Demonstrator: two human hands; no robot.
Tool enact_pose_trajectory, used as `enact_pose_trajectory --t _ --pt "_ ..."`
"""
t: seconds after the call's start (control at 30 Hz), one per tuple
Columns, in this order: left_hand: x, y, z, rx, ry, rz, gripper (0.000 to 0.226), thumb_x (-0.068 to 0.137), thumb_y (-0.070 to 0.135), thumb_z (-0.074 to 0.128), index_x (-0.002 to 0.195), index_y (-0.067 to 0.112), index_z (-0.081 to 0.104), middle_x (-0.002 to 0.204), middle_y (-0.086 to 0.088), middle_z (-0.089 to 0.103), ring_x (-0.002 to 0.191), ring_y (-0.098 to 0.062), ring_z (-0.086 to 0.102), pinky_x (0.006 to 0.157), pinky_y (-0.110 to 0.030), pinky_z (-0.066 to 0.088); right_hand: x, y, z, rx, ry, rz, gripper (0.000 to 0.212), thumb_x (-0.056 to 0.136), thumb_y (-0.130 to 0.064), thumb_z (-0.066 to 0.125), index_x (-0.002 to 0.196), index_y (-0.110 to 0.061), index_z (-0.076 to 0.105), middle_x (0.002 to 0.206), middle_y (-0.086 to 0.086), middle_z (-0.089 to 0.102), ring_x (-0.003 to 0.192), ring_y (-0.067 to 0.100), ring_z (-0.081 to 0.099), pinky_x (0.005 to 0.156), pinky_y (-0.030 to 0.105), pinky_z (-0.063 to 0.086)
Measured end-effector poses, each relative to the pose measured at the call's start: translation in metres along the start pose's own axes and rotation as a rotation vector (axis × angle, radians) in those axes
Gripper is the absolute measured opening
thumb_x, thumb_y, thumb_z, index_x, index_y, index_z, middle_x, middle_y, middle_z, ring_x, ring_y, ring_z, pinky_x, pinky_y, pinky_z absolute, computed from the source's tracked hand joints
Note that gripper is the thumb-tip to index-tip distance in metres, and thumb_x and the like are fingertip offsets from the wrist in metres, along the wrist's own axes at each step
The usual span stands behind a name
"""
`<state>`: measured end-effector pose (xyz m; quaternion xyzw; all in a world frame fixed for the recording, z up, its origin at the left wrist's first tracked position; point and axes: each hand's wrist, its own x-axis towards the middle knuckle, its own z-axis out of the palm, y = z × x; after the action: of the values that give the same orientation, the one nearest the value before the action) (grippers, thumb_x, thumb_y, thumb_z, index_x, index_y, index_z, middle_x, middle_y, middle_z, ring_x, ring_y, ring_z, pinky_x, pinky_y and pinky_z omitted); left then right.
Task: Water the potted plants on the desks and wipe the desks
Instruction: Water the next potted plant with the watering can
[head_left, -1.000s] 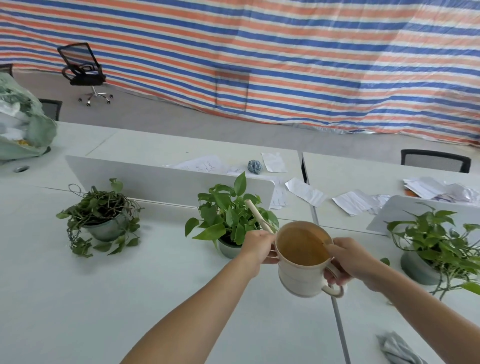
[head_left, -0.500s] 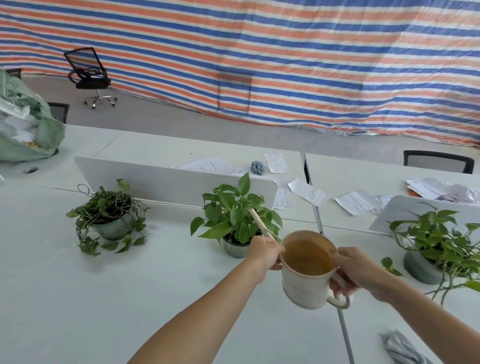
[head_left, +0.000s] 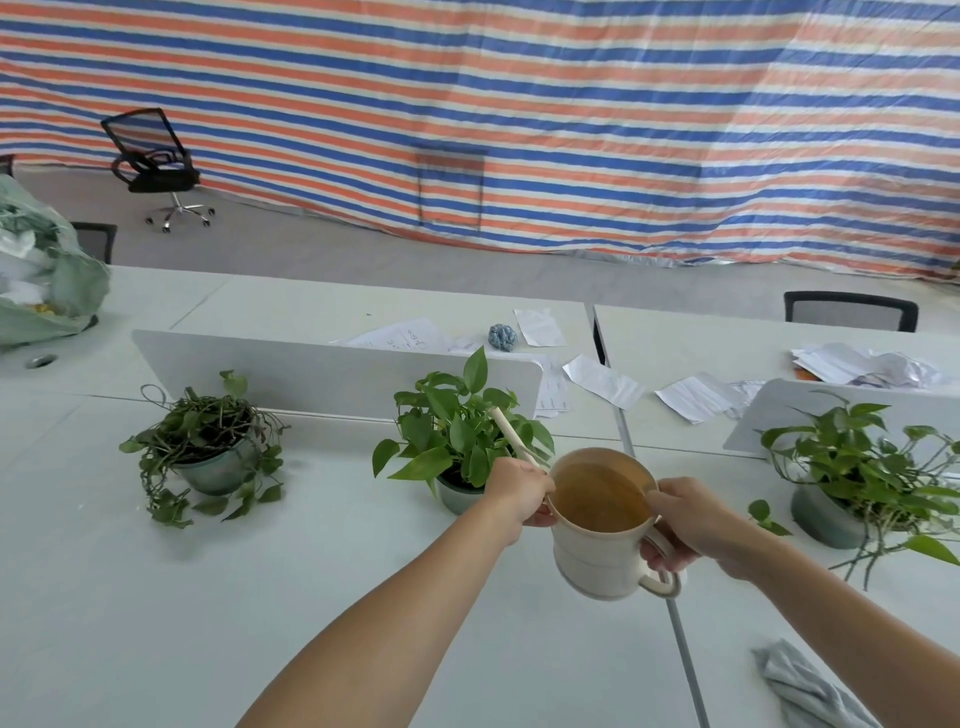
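A smooth, round cream watering can (head_left: 597, 561) hangs above the white counter (head_left: 156, 597), near the glossy-leaved middle plant (head_left: 457, 436). The left hand (head_left: 519, 491) pinches the base of its thin spout (head_left: 511, 434), and the right hand (head_left: 685, 525) grips the loop handle (head_left: 662, 582).

Water-filled cream watering can (head_left: 597, 566), spout over the middle potted plant (head_left: 457, 436).

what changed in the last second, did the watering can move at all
Barely. The watering can dips very slightly beside the middle plant; the view itself wobbles a little. Nothing was taken or let go: the left hand keeps gripping the spout base, the right hand the handle. The plant and the cloth stay put.
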<state>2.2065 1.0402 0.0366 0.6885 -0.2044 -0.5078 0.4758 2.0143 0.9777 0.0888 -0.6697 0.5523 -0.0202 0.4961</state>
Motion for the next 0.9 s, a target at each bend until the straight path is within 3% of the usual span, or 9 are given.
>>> enact_pose_trajectory --t 0.23,0.37,0.47,0.63,0.9 --pt "-0.015 -0.014 0.002 0.063 0.024 -0.008 0.019 0.087 -0.004 0.058 0.104 -0.002 0.064 0.069 -0.009 0.058 0.05 -0.021 0.058 0.058 -0.034 0.059 -0.013 0.016 0.012 0.013 -0.003 0.007 0.027 0.101 -0.007 0.035 0.102 0.007 0.057 0.067 0.025 0.069 0.055 0.031 0.064 0.048 0.031 0.05" --pt "-0.031 -0.014 -0.002 0.152 0.09 0.061 0.014 0.087 0.003 0.062 0.1 0.001 0.068 0.092 -0.014 0.068 0.063 -0.025 0.064 0.055 -0.031 0.058 -0.026 0.02 0.02 0.034 0.001 -0.052 0.026 0.1 -0.007 0.035 0.104 0.004 0.058 0.073 0.028 0.071 0.06 0.034 0.068 0.052 0.034 0.052" --pt "-0.044 -0.013 -0.013 0.254 0.167 0.145 0.009 0.088 0.005 0.064 0.094 0.002 0.071 0.098 -0.013 0.069 0.07 -0.026 0.067 0.051 -0.028 0.056 -0.036 0.019 0.035 0.067 -0.002 -0.112 0.026 0.099 -0.006 0.035 0.105 0.0 0.059 0.073 0.025 0.072 0.066 0.038 0.07 0.055 0.035 0.053" --pt "-0.068 -0.025 -0.055 0.487 0.258 0.244 0.012 0.087 0.008 0.064 0.075 0.01 0.06 0.084 -0.007 0.065 0.066 -0.025 0.065 0.061 -0.036 0.06 -0.053 0.015 0.089 0.14 -0.039 -0.16 0.022 0.099 -0.007 0.037 0.108 -0.009 0.057 0.076 0.02 0.074 0.074 0.035 0.074 0.06 0.036 0.058" --pt "-0.085 -0.073 -0.173 0.714 0.316 0.152 0.021 0.082 0.001 0.055 0.064 0.011 0.049 0.086 -0.011 0.067 0.069 -0.029 0.065 0.063 -0.037 0.06 -0.054 -0.015 0.219 0.123 -0.174 -0.12 0.023 0.095 -0.008 0.037 0.107 -0.006 0.057 0.08 0.026 0.073 0.064 0.026 0.065 0.058 0.034 0.054"
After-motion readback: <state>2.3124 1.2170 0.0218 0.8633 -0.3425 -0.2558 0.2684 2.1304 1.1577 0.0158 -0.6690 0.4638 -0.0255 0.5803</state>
